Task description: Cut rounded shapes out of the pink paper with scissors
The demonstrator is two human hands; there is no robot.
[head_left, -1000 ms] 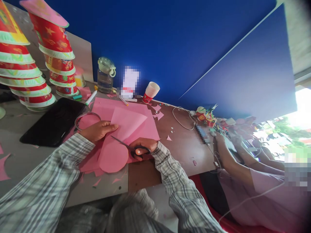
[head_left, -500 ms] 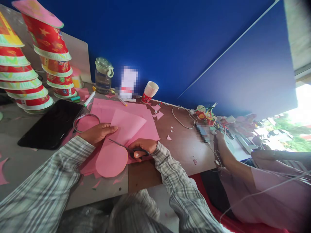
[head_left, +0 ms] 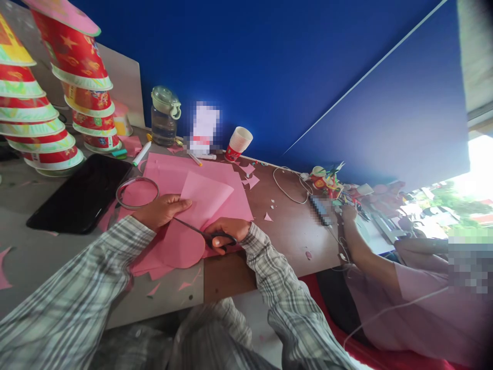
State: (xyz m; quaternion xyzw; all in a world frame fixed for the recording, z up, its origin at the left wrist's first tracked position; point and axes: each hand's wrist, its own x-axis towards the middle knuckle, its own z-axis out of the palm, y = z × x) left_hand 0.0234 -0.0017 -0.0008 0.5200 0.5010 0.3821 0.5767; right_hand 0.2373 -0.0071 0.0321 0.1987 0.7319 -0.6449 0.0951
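Cup stacks (head_left: 42, 103) cut by left edge; pixel-blurred card (head_left: 204, 126) by wall

A deep blue wall (head_left: 269, 61) is seen behind the desk, w/ a thin white line run diagonally across it. A brown table top (head_left: 292, 231) is butted against a grey one (head_left: 34, 252). Bright daylight is let in at the far right, where greenery (head_left: 458, 200) is glimpsed outside.
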